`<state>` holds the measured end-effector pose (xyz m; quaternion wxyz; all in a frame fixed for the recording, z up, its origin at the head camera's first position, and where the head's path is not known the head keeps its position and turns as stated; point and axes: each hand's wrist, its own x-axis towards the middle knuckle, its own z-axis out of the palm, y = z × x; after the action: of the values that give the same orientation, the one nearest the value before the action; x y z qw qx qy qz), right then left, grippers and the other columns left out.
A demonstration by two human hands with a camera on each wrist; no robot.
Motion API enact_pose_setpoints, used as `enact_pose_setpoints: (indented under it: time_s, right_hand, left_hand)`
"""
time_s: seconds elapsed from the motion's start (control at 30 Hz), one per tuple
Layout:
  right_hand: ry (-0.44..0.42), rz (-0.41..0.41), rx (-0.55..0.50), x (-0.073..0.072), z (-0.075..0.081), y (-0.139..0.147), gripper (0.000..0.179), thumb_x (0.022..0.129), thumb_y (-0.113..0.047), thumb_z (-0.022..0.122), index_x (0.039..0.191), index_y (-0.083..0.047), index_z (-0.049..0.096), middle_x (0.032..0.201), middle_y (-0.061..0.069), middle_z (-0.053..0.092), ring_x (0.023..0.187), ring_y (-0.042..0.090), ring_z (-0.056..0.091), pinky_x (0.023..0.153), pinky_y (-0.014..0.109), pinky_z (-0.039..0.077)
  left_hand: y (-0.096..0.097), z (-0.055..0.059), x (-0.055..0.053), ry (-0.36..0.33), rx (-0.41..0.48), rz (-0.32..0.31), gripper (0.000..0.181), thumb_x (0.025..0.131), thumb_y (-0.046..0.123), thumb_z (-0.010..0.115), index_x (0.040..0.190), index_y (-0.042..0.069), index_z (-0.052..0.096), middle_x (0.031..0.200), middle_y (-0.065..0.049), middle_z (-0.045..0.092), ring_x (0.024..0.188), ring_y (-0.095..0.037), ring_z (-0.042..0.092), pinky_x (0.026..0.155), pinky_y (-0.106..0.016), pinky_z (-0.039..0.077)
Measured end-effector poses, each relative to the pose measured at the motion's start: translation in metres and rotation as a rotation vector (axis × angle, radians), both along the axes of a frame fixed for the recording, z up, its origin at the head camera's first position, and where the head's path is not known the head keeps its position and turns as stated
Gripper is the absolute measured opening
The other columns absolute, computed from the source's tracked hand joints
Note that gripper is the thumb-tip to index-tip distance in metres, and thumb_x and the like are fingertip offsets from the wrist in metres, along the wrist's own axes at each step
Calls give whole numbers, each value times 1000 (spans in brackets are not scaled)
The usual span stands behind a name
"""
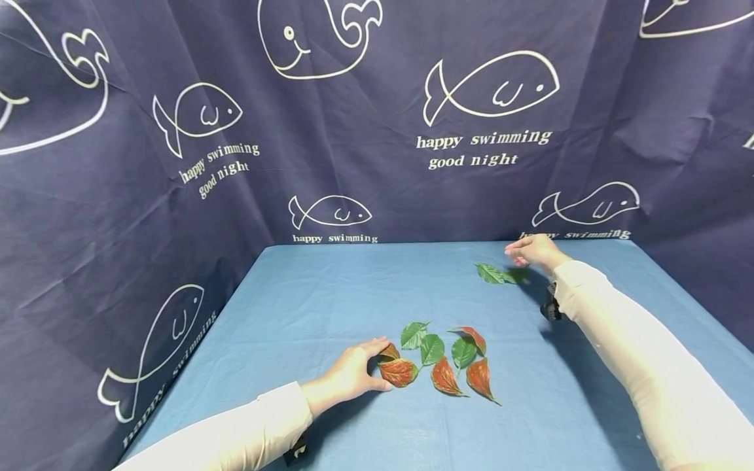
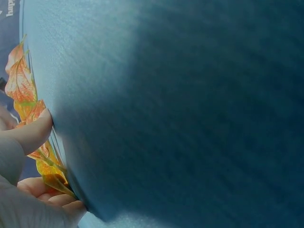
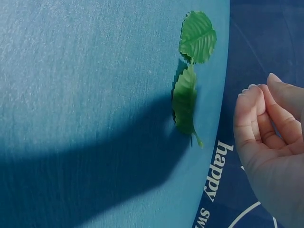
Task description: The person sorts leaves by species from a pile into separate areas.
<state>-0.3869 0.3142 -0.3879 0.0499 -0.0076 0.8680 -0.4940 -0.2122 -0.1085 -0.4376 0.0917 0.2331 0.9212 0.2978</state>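
Note:
My left hand (image 1: 350, 373) rests on the cloth, thumb and fingers apart at the left end of a leaf cluster. Between them lie an orange-red leaf (image 1: 398, 372) and a browner leaf (image 1: 389, 352), partly covered by the fingers. In the left wrist view, the thumb (image 2: 35, 135) overlaps reddish-yellow leaves (image 2: 21, 83). Farther back, my right hand (image 1: 536, 252) hovers with loosely curled fingers and holds nothing. Just left of it are two green leaves, a flat one (image 1: 490, 273) and one near the fingers (image 1: 516, 275); the right wrist view shows this leaf (image 3: 184, 102) apart from the hand.
Right of my left hand lie green leaves (image 1: 432, 349) and red ones (image 1: 446, 377), some overlapping. A blue cloth (image 1: 330, 294) covers the table. Dark blue fabric with white fish drawings (image 1: 491, 85) hangs behind and along the sides.

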Motion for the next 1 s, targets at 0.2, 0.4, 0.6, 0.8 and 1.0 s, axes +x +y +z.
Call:
enact_pose_setpoints:
  time_s: [0.2,0.4,0.6,0.8,1.0]
  right_hand:
    - [-5,1,-50,6,7,-2,46,95,-8,61,127,22,48,66,-15,64,61,-2,60,63,17,54]
    - [-24,14,-50,10,10,-1,48,95,-12,61,129,20,48,70,-17,66,65,-3,61,68,18,56]
    - [-45,32,-54,16,8,-1,46,95,-13,62,128,18,52,71,-17,67,68,-2,63,72,20,57]
    - [-26,58,-55,22,10,-4,47,95,-13,61,128,18,51,75,-17,67,71,-3,63,76,21,57]
    - [-28,82,-73,23,14,-14,50,95,-13,62,131,19,48,85,-14,70,73,-5,63,81,23,58]
  left_hand:
    - [-1,-1,0,6,-2,5,80,75,22,84,143,3,47,149,-13,45,138,-34,41,111,-51,37]
    - [-1,-1,1,6,-5,6,80,75,23,84,143,4,47,149,-13,45,138,-34,41,111,-51,37]
    - [1,-3,2,-15,-13,4,79,75,23,84,143,5,48,150,-12,45,138,-33,41,111,-51,38]
    - [2,-6,1,-25,-12,6,80,75,24,84,143,5,48,150,-11,45,138,-33,41,110,-50,38]
    - [1,-3,2,-9,-1,9,80,74,22,85,143,3,47,149,-14,45,138,-35,41,110,-51,38]
